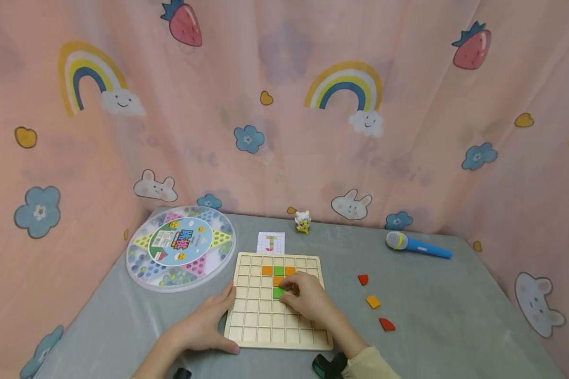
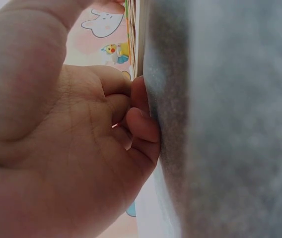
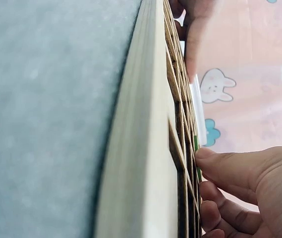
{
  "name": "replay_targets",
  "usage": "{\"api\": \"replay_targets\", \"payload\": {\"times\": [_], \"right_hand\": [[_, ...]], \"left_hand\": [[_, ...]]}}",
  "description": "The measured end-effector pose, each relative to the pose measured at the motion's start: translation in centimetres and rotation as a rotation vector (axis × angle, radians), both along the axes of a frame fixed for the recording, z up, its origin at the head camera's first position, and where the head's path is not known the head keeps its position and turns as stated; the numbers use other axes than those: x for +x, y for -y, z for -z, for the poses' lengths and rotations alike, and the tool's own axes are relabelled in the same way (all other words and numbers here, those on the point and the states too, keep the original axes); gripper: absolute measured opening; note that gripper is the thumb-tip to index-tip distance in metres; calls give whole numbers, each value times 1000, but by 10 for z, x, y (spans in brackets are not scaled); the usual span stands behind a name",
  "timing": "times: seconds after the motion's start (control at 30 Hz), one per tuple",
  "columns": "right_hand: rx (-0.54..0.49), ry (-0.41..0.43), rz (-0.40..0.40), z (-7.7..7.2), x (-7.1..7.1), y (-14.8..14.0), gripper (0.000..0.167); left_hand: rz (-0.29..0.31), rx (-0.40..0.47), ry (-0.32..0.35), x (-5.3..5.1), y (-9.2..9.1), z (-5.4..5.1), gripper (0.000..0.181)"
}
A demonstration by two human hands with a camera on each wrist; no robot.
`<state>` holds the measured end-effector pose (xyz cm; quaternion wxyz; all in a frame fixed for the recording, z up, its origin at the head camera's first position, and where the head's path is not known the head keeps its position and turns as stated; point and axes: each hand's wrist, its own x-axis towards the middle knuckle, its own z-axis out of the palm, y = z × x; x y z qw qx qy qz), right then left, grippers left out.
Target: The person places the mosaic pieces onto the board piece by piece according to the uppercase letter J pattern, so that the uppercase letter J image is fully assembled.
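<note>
A square wooden grid board (image 1: 253,320) lies on the table, with orange and green square tiles set in its upper cells. My right hand (image 1: 308,299) is over the board, thumb and index finger at the lower green tile (image 1: 278,292). In the right wrist view the thumb (image 3: 220,161) touches a sliver of green at the board's surface; the other fingers are bent. Along the board's left side rests my left hand (image 1: 204,322), thumb spread toward the near corner. The left wrist view shows its lower fingers (image 2: 143,126) bent against the table beside the board.
Right of the board lie two red quarter-round pieces (image 1: 386,324) and an orange square tile (image 1: 372,301). A pattern card (image 1: 271,242) lies behind the board, near a small figurine (image 1: 303,221). A round marble game (image 1: 182,248) sits left; a blue microphone (image 1: 422,246) lies right.
</note>
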<state>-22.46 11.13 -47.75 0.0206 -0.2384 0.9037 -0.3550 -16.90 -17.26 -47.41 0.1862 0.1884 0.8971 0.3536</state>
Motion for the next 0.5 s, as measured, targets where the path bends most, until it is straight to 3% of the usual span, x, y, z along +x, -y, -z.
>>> {"api": "replay_targets", "payload": {"times": [0.3, 0.5], "right_hand": [[-23, -26, 6, -8, -4, -5, 18], [-87, -32, 52, -17, -2, -30, 26]], "left_hand": [[3, -11, -13, -3, 0, -4, 131], [9, -7, 7, -2, 1, -2, 131]]}}
